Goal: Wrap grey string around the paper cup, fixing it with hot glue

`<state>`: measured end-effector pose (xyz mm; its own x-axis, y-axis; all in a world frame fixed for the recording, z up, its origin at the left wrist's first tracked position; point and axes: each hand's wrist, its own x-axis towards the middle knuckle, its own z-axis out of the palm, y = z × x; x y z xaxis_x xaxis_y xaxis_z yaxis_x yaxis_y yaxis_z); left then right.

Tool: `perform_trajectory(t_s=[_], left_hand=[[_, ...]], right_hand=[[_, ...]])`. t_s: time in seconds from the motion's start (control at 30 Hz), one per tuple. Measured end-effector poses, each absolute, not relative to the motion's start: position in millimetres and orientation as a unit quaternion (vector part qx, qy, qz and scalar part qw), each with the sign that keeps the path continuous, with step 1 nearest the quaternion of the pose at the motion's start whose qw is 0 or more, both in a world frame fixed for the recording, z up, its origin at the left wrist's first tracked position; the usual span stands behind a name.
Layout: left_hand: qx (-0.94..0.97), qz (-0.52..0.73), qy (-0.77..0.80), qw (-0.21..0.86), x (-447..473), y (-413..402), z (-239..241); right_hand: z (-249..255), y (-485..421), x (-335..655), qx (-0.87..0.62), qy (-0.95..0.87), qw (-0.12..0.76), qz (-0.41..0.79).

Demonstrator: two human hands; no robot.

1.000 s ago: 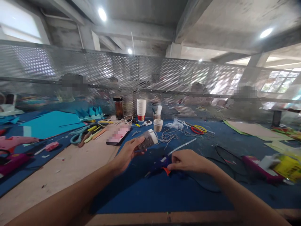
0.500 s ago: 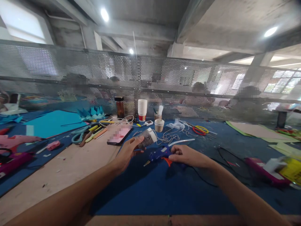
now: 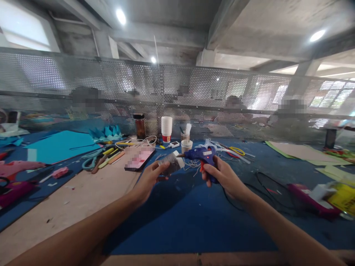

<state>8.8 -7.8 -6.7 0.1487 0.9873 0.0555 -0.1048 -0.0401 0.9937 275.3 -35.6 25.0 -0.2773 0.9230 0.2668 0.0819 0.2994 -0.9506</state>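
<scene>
My left hand (image 3: pixel 151 179) is closed around a small grey, dark-patterned cylinder with a white end (image 3: pixel 172 163), tilted up to the right. What the cylinder is I cannot tell. In my right hand (image 3: pixel 222 175) is a blue hot glue gun (image 3: pixel 201 154) with an orange trigger, its fingers wrapped round the handle. The gun's nozzle points left and is close to the cylinder's white end; whether they touch I cannot make out. A clear glue stick trails from the back of the gun, and a dark cord runs down from its handle.
A phone (image 3: pixel 139 158) lies left of the cylinder, beside scissors (image 3: pixel 91 159) and several craft tools. Behind stand a brown jar (image 3: pixel 139 126), stacked paper cups (image 3: pixel 166 129) and a small cup (image 3: pixel 186 146). Blue sheets (image 3: pixel 61 144) lie left; a magenta object (image 3: pixel 310 199) lies right. People sit behind the perforated screen (image 3: pixel 194 96).
My right hand has taken the glue gun by its handle and raised it, turning its nozzle up towards the cylinder. My left hand keeps the cylinder in nearly the same place.
</scene>
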Motion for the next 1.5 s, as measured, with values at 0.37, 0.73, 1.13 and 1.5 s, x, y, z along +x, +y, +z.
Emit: perform_trajectory(t_s=[0.37,0.73,1.13,1.5], left_hand=[[0.558,0.492,0.448,0.496,12.0,-13.6,-1.3],[0.542,0.504,0.452,0.498,13.5,-14.6,-0.3],[0.539,0.507,0.452,0.499,12.1,-10.9,-3.8],[0.564,0.489,0.463,0.478,12.0,-14.1,-2.3]], right_hand=[[26.4,-40.1,275.7,-0.493,-0.665,0.477,0.295],[32.2,-48.0,269.0,-0.515,-0.663,0.44,0.317],[5.9,-35.9,272.9,-0.528,-0.715,0.433,0.149],[4.9,-35.9,272.2,-0.551,-0.726,0.407,0.064]])
